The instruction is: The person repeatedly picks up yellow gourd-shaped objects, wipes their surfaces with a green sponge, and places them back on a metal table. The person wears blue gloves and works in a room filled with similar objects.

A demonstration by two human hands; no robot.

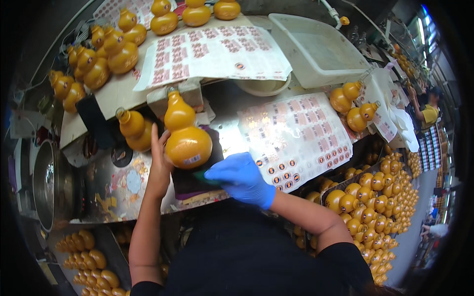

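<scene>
Grip: bare left hand [159,160] lies flat-fingered against the left side of a gourd-shaped amber bottle [185,134], steadying rather than clasping it; gloved right hand [242,178] is curled, fingers pressed on a green tool [201,176] at the bottle's base (whether it pinches it, cannot tell).

Bottle: lying neck-away on a dark pad [190,182] at the middle of the metal bench [108,190], a small pale rectangular label low on its belly.

Label sheets: two in plain sight. One glossy sheet [301,135] just right of the gloved hand, rows of pale rectangles with round dark-and-orange dots along its near edge; one white sheet [217,54] beyond, on the raised shelf, red-printed rectangles in columns.

Bottles nearby: one upright [134,129] just left of the held one; four [356,104] clustered at right; three [195,12] along the far edge; roughly ten [98,56] at upper left.

Bulk stock: crates of bottles at lower right [377,207] and lower left [91,261], too many to count.

Containers: white plastic tub [316,49] at far right; steel pot [47,185] at left.
</scene>
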